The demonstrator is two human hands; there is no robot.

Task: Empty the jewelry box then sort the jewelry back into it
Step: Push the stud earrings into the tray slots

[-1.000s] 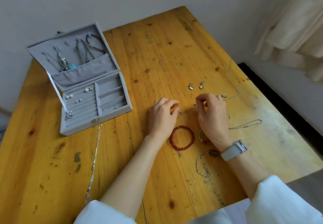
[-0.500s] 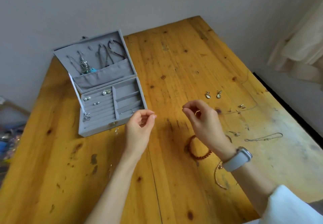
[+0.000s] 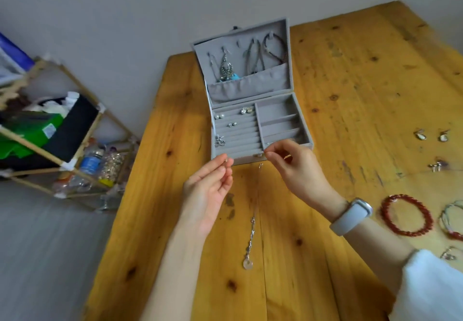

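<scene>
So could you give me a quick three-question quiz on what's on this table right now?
1. True or false: the jewelry box lid is open.
2. Where does the red bracelet lie: A) in the box, B) on the table right of the right hand, C) on the shelf?
3. What lies on the table between the left hand and the right forearm?

Key
1. True.
2. B.
3. A pendant necklace.
</scene>
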